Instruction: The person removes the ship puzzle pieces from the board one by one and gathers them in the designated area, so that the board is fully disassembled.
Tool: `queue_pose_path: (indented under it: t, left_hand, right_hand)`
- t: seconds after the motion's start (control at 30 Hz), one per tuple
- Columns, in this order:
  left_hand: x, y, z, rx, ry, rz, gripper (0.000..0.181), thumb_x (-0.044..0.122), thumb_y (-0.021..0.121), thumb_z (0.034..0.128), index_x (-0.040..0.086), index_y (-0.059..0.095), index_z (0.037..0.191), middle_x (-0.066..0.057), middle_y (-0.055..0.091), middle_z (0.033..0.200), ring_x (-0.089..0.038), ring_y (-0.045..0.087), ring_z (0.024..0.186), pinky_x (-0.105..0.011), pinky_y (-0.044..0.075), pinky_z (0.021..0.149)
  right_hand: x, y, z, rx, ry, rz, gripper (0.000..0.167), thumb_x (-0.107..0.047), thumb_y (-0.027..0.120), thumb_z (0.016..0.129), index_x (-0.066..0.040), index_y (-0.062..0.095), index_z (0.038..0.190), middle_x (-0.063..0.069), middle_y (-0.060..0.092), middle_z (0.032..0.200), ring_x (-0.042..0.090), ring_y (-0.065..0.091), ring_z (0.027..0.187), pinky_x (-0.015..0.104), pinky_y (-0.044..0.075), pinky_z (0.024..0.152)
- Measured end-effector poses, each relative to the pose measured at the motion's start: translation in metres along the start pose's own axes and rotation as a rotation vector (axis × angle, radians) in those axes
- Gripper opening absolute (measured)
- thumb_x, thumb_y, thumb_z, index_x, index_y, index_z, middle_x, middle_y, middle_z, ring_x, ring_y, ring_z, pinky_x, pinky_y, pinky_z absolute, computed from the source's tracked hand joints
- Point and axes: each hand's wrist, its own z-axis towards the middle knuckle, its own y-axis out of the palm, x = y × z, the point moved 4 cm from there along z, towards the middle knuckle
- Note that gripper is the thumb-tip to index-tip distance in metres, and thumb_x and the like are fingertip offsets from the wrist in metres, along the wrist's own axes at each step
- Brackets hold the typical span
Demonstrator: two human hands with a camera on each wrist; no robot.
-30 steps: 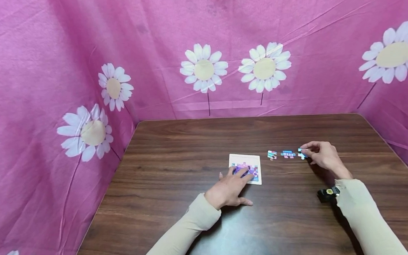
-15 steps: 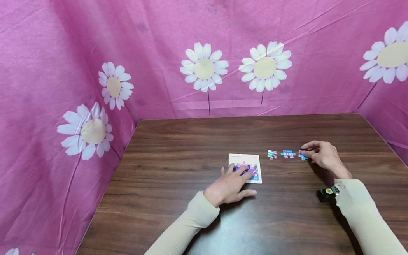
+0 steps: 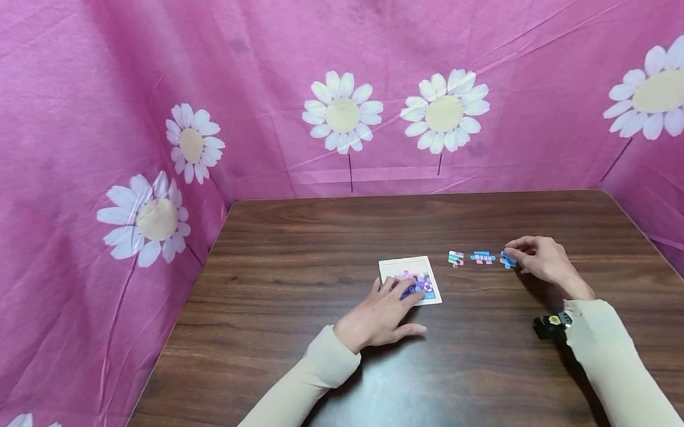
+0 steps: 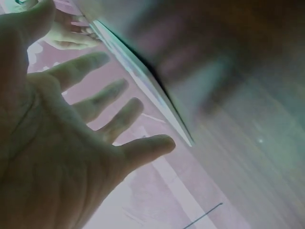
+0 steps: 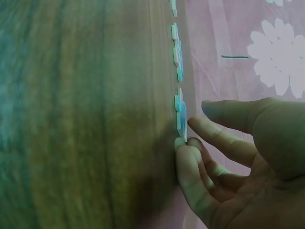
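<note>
A small white-framed jigsaw puzzle (image 3: 405,264) with a purple, pink and blue picture lies on the table. My left hand (image 3: 378,317) rests over its lower part with fingers spread and thumb stretched out, hiding some of the picture. In the left wrist view, the puzzle frame's edge (image 4: 157,95) shows beyond that hand. To the right, my right hand (image 3: 543,263) holds a blue jigsaw piece (image 3: 506,260) by its right side, and the piece lies flat on the table. In the right wrist view, curled fingertips (image 5: 185,149) meet that piece's edge, while the thumb stands a little apart.
Two other loose pieces lie in a row between the hands: a striped piece (image 3: 456,258) and a blue-and-pink piece (image 3: 482,258). The brown wooden table (image 3: 297,242) ends at a pink curtain (image 3: 263,81) with daisies. A black wrist camera (image 3: 549,325) hangs at the right wrist.
The right hand's piece has been turned and now lies flat with more of it showing. Under the left hand the puzzle frame has rotated slightly, and that hand has shifted a little left.
</note>
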Motion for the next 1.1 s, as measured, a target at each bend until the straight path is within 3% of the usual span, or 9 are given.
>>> queue_pose_path:
  t: [0.33,0.6,0.83,1.1]
  left_hand:
    - [0.015,0.002,-0.020,-0.085,-0.041,0.017,0.072,0.062,0.055,0.1011,0.025,0.041,0.161,0.000,0.035,0.171,-0.034,0.035,0.156,-0.065,0.030,0.124]
    - [0.019,0.006,-0.025,-0.092,-0.077,0.002,0.071,0.062,0.056,0.1005,0.028,0.042,0.161,0.002,0.034,0.171,-0.037,0.035,0.157,-0.067,0.033,0.121]
    - [0.020,0.008,-0.026,-0.089,-0.081,-0.021,0.073,0.060,0.062,0.0981,0.026,0.044,0.160,0.000,0.031,0.172,-0.041,0.034,0.156,-0.072,0.040,0.112]
    - [0.020,0.009,-0.027,-0.099,-0.081,-0.024,0.076,0.058,0.068,0.0955,0.028,0.042,0.161,0.001,0.027,0.174,-0.038,0.030,0.158,-0.072,0.042,0.111]
  right_hand:
    - [-0.012,-0.009,0.001,0.020,-0.058,-0.063,0.041,-0.035,0.060,0.106,0.000,0.067,0.126,0.015,0.076,0.090,0.011,0.067,0.063,0.024,0.048,0.065]
    - [-0.031,-0.016,0.004,0.112,-0.138,-0.084,0.033,-0.032,0.065,0.103,-0.005,0.073,0.120,0.023,0.078,0.106,-0.007,0.058,0.080,0.019,0.047,0.068]
    - [-0.059,-0.009,0.004,0.098,-0.179,-0.068,0.031,-0.032,0.067,0.102,-0.006,0.074,0.119,0.015,0.077,0.101,-0.005,0.059,0.078,0.020,0.047,0.067]
    - [-0.085,0.001,0.000,0.095,-0.255,-0.057,0.026,-0.026,0.069,0.101,-0.005,0.075,0.116,0.013,0.077,0.098,0.001,0.063,0.079,0.020,0.048,0.068]
